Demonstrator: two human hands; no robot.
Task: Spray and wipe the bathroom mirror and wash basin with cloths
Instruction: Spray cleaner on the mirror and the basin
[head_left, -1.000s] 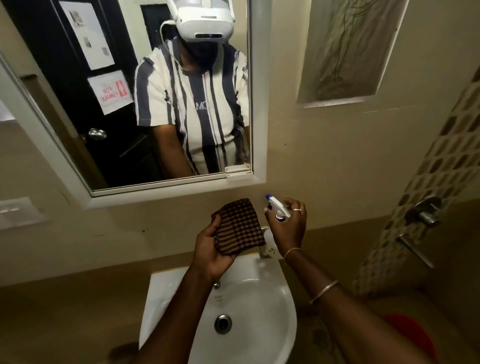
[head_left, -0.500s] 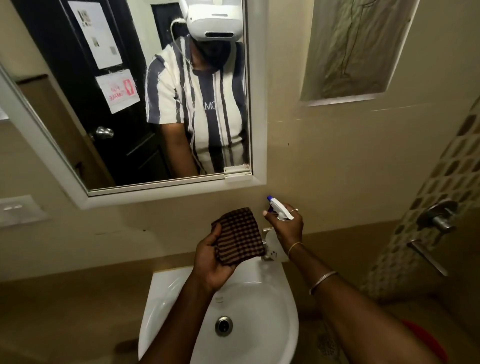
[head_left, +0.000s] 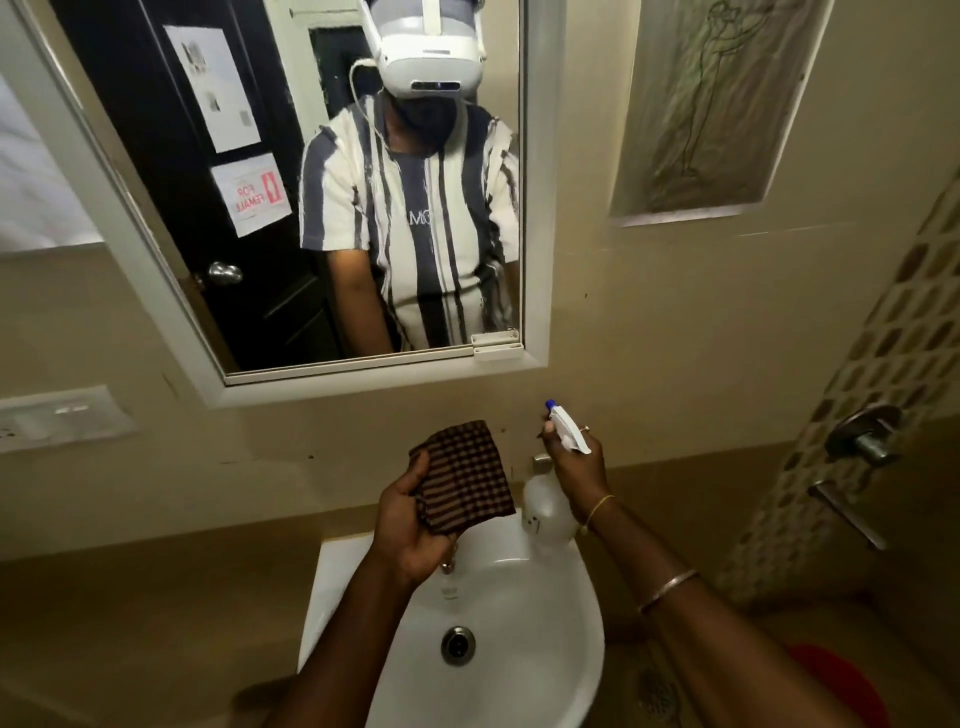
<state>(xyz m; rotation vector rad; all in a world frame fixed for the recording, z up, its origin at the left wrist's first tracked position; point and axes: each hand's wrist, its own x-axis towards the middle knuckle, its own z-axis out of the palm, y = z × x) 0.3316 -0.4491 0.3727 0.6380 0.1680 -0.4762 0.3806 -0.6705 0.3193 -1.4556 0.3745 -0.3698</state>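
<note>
Brown cloth (head_left: 462, 478): your L hand (head_left: 410, 525) grips it over basin (head_left: 524, 613) back edge. R hand (head_left: 576, 467) grips bottle (head_left: 550, 512), nozzle below mirror (head_left: 270, 234) frame; spraying now likely hits wall (head_left: 363, 441), not glass.

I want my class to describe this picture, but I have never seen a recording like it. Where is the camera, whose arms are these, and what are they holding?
There is no machine here. A person wears a camera on the head, looking forward and down, so you see their own two arms from above. The mirror reflects that person, in a striped shirt, with the white headset that carries the camera.

The left hand holds a folded brown checked cloth. The right hand grips a clear spray bottle at its white trigger head, blue nozzle pointing away from the person.

Both hands are above the white wash basin, whose metal drain shows in the bowl. A wall tap sits on the tiled wall to the right.
</note>
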